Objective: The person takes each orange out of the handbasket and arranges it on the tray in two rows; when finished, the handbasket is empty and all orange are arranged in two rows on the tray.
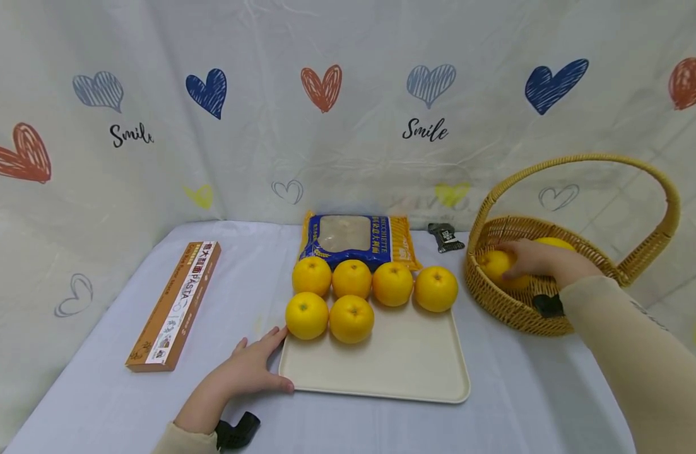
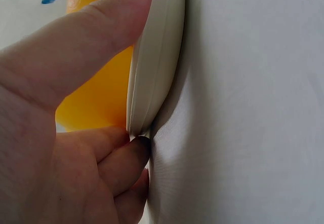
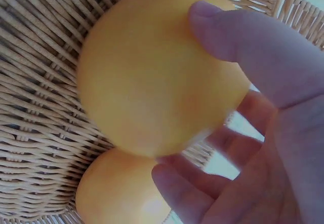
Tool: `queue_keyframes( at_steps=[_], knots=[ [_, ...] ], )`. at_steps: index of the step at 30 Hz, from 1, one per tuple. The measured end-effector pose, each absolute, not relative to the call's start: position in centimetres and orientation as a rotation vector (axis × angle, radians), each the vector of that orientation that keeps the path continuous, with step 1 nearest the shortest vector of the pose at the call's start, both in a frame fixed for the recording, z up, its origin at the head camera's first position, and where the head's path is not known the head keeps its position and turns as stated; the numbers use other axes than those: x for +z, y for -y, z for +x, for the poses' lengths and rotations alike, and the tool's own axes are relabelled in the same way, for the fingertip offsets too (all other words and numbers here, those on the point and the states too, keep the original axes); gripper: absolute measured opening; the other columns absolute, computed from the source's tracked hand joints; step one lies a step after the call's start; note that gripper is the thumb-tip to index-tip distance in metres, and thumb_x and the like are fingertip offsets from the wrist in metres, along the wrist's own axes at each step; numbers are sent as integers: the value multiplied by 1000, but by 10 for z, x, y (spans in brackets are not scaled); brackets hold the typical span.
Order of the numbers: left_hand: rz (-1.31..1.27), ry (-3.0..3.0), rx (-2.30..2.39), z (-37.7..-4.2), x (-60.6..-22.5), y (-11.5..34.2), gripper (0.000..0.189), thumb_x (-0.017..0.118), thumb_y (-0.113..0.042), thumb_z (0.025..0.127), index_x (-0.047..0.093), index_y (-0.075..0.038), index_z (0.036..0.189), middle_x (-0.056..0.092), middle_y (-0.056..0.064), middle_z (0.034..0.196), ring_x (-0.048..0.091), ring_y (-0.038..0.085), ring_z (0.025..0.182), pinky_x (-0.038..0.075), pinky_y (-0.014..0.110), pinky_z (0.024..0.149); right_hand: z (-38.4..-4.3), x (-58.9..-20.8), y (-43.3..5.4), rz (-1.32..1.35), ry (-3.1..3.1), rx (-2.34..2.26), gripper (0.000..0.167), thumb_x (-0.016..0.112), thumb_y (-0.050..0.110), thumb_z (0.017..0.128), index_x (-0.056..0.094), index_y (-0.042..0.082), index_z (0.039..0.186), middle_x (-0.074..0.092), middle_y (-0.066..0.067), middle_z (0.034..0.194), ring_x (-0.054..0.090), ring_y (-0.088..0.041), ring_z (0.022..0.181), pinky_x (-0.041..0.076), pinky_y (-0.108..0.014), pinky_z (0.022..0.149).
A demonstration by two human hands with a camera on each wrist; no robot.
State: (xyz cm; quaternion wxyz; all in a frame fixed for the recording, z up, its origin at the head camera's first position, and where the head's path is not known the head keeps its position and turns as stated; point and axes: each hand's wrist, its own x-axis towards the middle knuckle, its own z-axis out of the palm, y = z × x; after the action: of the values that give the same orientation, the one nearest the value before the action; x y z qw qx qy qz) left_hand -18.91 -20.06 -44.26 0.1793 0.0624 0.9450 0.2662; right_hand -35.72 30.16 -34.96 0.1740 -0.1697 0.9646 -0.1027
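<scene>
In the wicker basket, my right hand grips an orange. Its thumb presses on top and its fingers curl round the side. A second orange lies below it against the woven wall. My left hand holds the near left corner of a cream tray, thumb at the front rim and fingers along the left side. Several oranges stand on the tray: a row along the back edge and two in front, the left one close to my left fingertips.
Behind the tray lies a blue and yellow pasta bag, with a small dark packet to its right. A long pasta box lies on the left of the white-covered table. The basket's tall handle arches above the right arm.
</scene>
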Motion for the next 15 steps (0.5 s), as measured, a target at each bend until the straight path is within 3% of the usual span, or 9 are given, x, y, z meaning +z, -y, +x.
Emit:
queue_keyframes(
  at_steps=[5, 12, 15],
  knots=[
    [169, -2665, 751, -189, -444, 200, 109, 77, -59, 53, 31, -15, 142, 33, 11, 146, 27, 28, 137, 0, 64, 106, -352, -340, -305, -472, -2762, -274, 75, 69, 30, 75, 38, -10, 130, 42, -39, 123, 42, -49, 109, 39, -57, 84],
    [166, -2677, 743, -189, -444, 201, 109, 77, -58, 53, 31, -16, 142, 34, 11, 146, 27, 28, 137, 0, 63, 106, -342, -321, -307, -455, -2822, -411, 80, 66, 33, 80, 28, -12, 133, 33, -38, 128, 38, -48, 111, 36, -60, 87],
    [165, -2674, 741, -189, -443, 200, 109, 77, -58, 53, 31, -15, 142, 34, 11, 146, 27, 28, 137, 1, 63, 106, -336, -317, -304, -446, -2834, -477, 79, 64, 35, 81, 26, -10, 133, 35, -35, 127, 43, -43, 108, 38, -56, 86]
  ],
)
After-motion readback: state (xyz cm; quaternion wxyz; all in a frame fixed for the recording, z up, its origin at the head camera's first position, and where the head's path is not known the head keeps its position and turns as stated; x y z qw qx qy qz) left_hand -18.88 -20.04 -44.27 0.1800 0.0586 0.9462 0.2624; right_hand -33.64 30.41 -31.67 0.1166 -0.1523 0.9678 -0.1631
